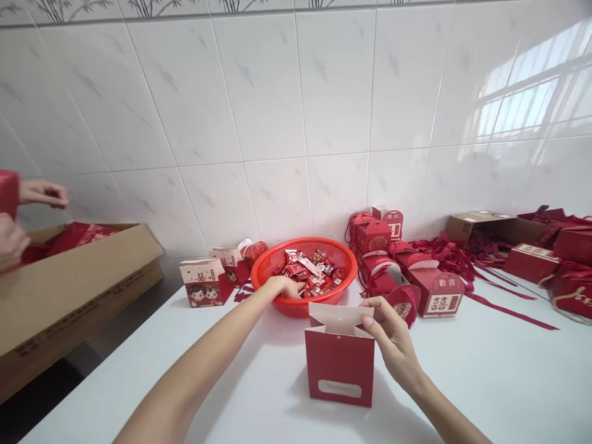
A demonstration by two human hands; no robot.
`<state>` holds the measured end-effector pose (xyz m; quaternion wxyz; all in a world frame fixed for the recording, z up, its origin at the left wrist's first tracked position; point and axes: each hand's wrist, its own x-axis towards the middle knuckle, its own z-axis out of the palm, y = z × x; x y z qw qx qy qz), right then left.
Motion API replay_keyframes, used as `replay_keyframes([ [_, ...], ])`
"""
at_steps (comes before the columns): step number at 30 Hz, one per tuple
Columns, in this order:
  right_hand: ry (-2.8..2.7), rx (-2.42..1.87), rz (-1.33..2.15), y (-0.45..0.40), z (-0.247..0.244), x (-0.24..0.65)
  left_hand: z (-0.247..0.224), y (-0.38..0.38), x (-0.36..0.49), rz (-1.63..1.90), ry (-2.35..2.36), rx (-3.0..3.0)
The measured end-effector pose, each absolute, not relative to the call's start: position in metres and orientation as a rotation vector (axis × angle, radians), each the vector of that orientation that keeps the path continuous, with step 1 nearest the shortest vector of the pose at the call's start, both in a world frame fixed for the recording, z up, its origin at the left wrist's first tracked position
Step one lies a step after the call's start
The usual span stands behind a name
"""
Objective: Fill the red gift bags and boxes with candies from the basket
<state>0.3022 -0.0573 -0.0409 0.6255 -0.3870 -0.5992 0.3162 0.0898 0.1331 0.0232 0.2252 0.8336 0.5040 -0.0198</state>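
One upright red box (339,364), open-topped, white within, pale rounded front panel (340,388)

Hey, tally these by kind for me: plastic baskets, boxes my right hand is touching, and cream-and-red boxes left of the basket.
Red plastic basket: 1
Red box at your right hand, touched near its top: 1
Cream-and-red boxes, left of the basket: 2
Total: 4

Left grip (290,288) in red basket (296,308)
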Motion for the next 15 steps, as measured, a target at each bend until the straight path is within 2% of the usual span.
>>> replay_keyframes([
  [6,-1.387,-0.909,0.710,-0.055,-0.043,0.305,0.018,0.133,0.104,-0.229,1.473,2.245],
  [15,-1.428,-0.903,0.689,-0.056,-0.039,0.306,0.017,0.124,0.106,0.190,1.611,2.172],
])
